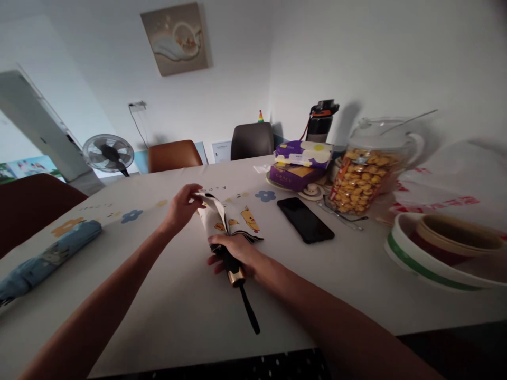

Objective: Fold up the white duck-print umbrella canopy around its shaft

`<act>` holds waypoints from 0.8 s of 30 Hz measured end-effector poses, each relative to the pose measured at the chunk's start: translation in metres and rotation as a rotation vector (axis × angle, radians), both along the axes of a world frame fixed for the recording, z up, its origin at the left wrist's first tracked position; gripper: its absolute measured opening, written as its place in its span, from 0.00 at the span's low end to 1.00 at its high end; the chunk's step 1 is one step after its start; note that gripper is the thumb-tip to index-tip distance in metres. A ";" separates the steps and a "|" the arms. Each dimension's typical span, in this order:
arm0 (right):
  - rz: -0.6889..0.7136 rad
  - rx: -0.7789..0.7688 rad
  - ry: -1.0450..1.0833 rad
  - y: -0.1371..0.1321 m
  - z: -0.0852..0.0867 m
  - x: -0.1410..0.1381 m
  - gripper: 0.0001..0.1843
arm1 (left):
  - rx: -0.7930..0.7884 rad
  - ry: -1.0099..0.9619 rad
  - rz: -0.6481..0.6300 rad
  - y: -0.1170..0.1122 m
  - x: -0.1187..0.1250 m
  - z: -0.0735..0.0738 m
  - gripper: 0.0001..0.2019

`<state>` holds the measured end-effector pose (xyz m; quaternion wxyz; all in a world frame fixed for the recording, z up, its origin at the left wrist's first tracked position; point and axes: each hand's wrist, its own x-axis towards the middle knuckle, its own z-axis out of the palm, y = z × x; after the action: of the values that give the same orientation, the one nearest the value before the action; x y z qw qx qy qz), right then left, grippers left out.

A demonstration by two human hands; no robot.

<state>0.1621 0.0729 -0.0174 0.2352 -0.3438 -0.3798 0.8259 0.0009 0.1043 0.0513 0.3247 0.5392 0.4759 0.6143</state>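
A folded white umbrella with yellow cartoon prints lies on the table in front of me. My right hand is closed round its lower part, just above the gold-and-black handle; a black wrist strap trails toward me. My left hand pinches the fabric at the umbrella's far end, fingers together. A loose flap of the canopy spreads out to the right of the umbrella.
A rolled blue umbrella lies at the left. A black phone, purple tissue packs, a snack jar, a bottle and stacked bowls sit at the right. Chairs and a fan stand beyond the table.
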 end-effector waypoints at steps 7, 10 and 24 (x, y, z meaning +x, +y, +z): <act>0.027 0.013 -0.136 -0.003 0.020 0.004 0.09 | 0.082 -0.112 0.055 -0.013 -0.033 -0.018 0.06; 0.013 0.028 -0.207 -0.004 0.029 0.006 0.09 | 0.029 -0.238 0.032 -0.016 -0.040 -0.021 0.07; 0.041 -0.045 0.055 0.001 0.035 0.021 0.21 | -0.211 0.013 -0.201 -0.014 -0.062 -0.052 0.04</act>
<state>0.1826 0.0744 0.0181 0.2210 -0.3183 -0.3615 0.8480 -0.0615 0.0906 -0.0004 0.4364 0.5511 0.4836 0.5216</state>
